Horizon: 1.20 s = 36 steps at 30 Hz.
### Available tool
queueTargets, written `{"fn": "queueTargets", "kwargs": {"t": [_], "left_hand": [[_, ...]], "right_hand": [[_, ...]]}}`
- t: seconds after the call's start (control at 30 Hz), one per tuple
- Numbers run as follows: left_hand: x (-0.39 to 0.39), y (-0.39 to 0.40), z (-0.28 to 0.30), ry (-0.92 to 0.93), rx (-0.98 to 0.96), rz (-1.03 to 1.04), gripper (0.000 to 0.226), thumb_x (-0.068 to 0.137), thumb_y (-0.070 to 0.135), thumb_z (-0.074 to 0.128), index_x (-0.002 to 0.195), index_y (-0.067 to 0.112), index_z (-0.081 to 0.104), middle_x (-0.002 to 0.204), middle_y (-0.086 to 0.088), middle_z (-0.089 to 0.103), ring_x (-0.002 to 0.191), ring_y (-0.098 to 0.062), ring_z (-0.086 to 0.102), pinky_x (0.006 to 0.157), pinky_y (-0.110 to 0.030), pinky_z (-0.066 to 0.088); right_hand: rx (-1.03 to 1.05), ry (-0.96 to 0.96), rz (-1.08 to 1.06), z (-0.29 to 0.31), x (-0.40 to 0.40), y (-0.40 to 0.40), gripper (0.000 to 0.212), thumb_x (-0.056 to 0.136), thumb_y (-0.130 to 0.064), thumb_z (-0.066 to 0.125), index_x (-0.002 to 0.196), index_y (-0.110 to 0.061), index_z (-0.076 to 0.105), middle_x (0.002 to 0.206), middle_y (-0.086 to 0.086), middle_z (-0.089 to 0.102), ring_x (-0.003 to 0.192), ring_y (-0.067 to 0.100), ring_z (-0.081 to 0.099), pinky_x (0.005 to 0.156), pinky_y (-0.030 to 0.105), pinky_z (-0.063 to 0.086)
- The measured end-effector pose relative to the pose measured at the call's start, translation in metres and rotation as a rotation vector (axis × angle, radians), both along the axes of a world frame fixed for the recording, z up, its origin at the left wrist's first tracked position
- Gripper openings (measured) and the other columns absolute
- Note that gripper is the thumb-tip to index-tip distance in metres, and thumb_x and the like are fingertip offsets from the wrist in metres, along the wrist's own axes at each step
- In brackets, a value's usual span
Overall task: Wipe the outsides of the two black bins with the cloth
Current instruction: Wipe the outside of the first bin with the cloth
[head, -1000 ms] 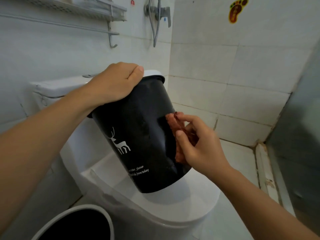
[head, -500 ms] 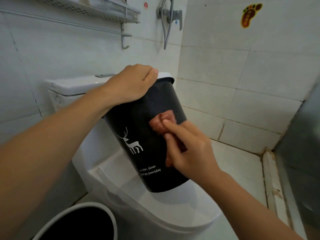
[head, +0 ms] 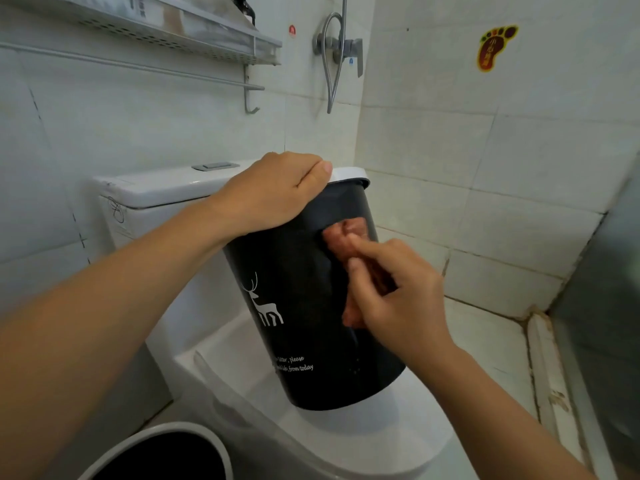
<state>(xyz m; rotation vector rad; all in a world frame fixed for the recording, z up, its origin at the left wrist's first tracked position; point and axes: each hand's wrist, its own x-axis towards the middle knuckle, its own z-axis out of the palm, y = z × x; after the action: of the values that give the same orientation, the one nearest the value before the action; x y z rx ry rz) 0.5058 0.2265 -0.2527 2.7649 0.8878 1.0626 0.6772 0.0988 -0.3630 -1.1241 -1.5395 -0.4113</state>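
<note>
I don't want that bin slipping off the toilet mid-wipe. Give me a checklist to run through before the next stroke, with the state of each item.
1. Left hand grips the top rim of the black bin: ok.
2. Bin base rests on the closed toilet lid, though the bin is tilted: ok, but only the grip steadies it.
3. Cloth is pressed against the bin's side by the right hand: ok.
4. Right side and back of the bin wiped: cannot tell, hidden.
5. Deer print side wiped: cannot tell.
6. Second bin, at lower left on the floor, wiped: cannot tell; only its rim shows.
</note>
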Motion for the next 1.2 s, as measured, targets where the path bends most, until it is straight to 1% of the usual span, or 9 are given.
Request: {"fn": "queueTargets", "kwargs": {"t": [0.07, 0.3, 0.43, 0.57, 0.73, 0.87, 1.0, 1.07, 1.2], "left_hand": [[-0.001, 0.000, 0.000, -0.009, 0.002, -0.029, 0.046, 0.108, 0.046, 0.034, 0.067, 0.025, 0.039, 0.064, 0.007, 0.048, 0.063, -0.012, 0.046, 0.059, -0.037, 0.035], [-0.018, 0.010, -0.004, -0.040, -0.044, -0.091, 0.047, 0.108, 0.045, 0.036, 0.066, 0.025, 0.035, 0.060, 0.013, 0.042, 0.057, -0.007, 0.038, 0.058, -0.031, 0.032], [-0.013, 0.009, -0.004, -0.025, -0.011, -0.123, 0.046, 0.107, 0.047, 0.035, 0.066, 0.026, 0.035, 0.061, 0.012, 0.042, 0.057, -0.007, 0.039, 0.057, -0.029, 0.032], [-0.012, 0.007, -0.003, -0.028, -0.009, -0.131, 0.045, 0.105, 0.048, 0.035, 0.067, 0.024, 0.037, 0.061, 0.012, 0.042, 0.058, -0.008, 0.039, 0.059, -0.031, 0.034], [-0.023, 0.017, -0.005, -0.056, -0.061, -0.047, 0.048, 0.108, 0.047, 0.036, 0.070, 0.018, 0.041, 0.061, 0.009, 0.042, 0.057, -0.006, 0.040, 0.057, -0.031, 0.032], [-0.027, 0.023, -0.007, -0.073, -0.096, -0.033, 0.049, 0.107, 0.051, 0.035, 0.070, 0.020, 0.042, 0.062, 0.010, 0.044, 0.057, -0.005, 0.041, 0.060, -0.033, 0.034], [-0.024, 0.024, -0.007, -0.075, -0.092, -0.041, 0.049, 0.105, 0.053, 0.034, 0.071, 0.018, 0.038, 0.061, 0.010, 0.038, 0.056, -0.006, 0.035, 0.059, -0.034, 0.032], [-0.023, 0.024, -0.006, -0.075, -0.085, -0.044, 0.049, 0.105, 0.053, 0.034, 0.072, 0.018, 0.037, 0.060, 0.011, 0.037, 0.056, -0.006, 0.034, 0.058, -0.033, 0.031], [-0.022, 0.024, -0.005, -0.072, -0.089, -0.048, 0.048, 0.107, 0.051, 0.034, 0.068, 0.022, 0.038, 0.060, 0.012, 0.039, 0.056, -0.006, 0.037, 0.058, -0.033, 0.032]], "right_hand": [[0.017, -0.032, 0.013, -0.003, -0.007, 0.003, 0.024, 0.091, -0.011, 0.072, 0.115, -0.011, 0.076, 0.088, -0.002, 0.068, 0.077, 0.009, 0.062, 0.072, 0.017, 0.049], [-0.258, 0.347, -0.169, 0.006, 0.027, 0.011, 0.021, 0.096, -0.018, 0.068, 0.114, -0.025, 0.077, 0.094, -0.012, 0.074, 0.083, 0.004, 0.069, 0.078, 0.026, 0.059], [-0.023, 0.134, 0.001, 0.012, 0.004, 0.006, 0.024, 0.094, -0.015, 0.070, 0.117, -0.019, 0.076, 0.098, -0.010, 0.073, 0.087, 0.006, 0.068, 0.078, 0.017, 0.054], [0.046, 0.060, 0.051, 0.006, -0.006, 0.013, 0.024, 0.091, -0.012, 0.072, 0.115, -0.013, 0.075, 0.097, -0.002, 0.072, 0.086, 0.010, 0.068, 0.077, 0.023, 0.055], [-0.271, 0.229, -0.055, 0.004, 0.024, 0.014, 0.028, 0.099, -0.018, 0.061, 0.122, -0.029, 0.073, 0.099, -0.012, 0.073, 0.091, 0.003, 0.066, 0.080, 0.023, 0.053], [-0.544, 0.494, 0.391, 0.006, 0.043, 0.010, 0.060, 0.079, -0.009, 0.051, 0.132, -0.030, 0.069, 0.101, -0.016, 0.073, 0.089, 0.000, 0.064, 0.074, 0.018, 0.049], [-0.687, 0.481, 0.566, 0.013, 0.061, 0.004, 0.083, 0.062, -0.002, 0.050, 0.142, -0.020, 0.061, 0.142, -0.005, 0.063, 0.123, 0.012, 0.061, 0.085, 0.023, 0.050], [-0.730, 0.534, 0.636, 0.018, 0.066, 0.001, 0.087, 0.057, 0.002, 0.046, 0.142, -0.015, 0.060, 0.146, -0.005, 0.059, 0.119, 0.011, 0.061, 0.085, 0.022, 0.046], [-0.729, 0.287, 0.487, 0.021, 0.069, -0.001, 0.075, 0.089, 0.019, 0.055, 0.150, -0.026, 0.052, 0.136, -0.002, 0.065, 0.115, 0.027, 0.063, 0.088, 0.042, 0.056]]}}
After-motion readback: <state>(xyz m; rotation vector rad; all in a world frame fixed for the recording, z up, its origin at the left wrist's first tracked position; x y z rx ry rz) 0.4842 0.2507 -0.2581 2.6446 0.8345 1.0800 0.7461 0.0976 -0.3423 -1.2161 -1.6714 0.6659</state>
